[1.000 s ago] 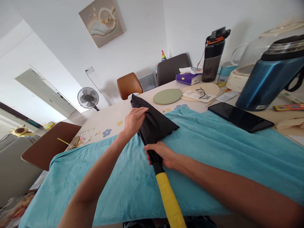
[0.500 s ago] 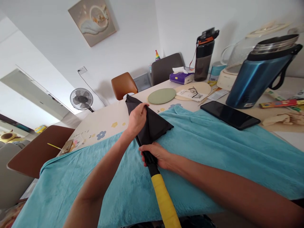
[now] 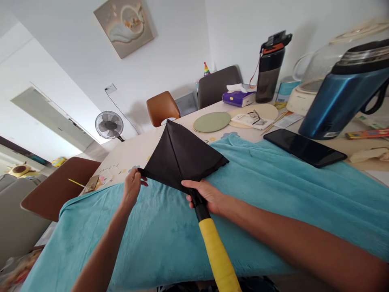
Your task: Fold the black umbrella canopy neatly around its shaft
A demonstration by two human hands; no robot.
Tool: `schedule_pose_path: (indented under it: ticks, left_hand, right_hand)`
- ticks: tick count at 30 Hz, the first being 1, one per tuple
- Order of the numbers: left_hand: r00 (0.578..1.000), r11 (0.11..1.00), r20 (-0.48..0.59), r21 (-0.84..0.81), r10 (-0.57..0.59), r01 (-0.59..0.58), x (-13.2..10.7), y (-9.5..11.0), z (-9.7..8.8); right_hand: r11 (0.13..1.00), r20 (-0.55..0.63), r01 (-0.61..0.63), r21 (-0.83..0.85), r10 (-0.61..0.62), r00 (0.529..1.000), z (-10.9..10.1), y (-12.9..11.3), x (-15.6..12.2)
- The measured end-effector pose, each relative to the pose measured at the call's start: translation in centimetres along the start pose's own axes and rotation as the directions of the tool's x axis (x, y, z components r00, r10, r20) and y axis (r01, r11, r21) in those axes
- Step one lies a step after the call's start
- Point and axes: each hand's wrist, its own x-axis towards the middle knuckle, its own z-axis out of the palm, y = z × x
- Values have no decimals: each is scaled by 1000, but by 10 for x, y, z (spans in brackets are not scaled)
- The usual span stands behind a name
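A black umbrella with a yellow-wrapped handle points away from me over the table. My right hand is closed around its shaft and gathered ribs, just above the handle. Out to the left, my left hand pinches a corner of the black canopy cloth, so that a panel is stretched flat between the hands. Beneath both hands spreads a turquoise blanket.
On the right lie a black phone and eyeglasses, with a blue tumbler and a dark bottle standing behind. A green placemat and purple tissue pack are farther back. A brown chair stands at left.
My left hand has moved left and toward me, drawing the canopy corner outward and spreading the folded panel. My right hand keeps its hold on the shaft. The view has shifted slightly.
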Motion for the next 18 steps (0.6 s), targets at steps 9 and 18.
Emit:
schedule_pose_path:
  ticks: [9, 18]
  left_hand:
    - [997, 993, 75, 106, 36, -44, -3, -20, -12]
    - [933, 966, 357, 253, -41, -54, -2, -40, -23]
  right_hand:
    - [1000, -30, 25, 9, -24, 999, 0, -2, -2]
    - [999, -46, -30, -41, 28, 999, -2, -5, -1]
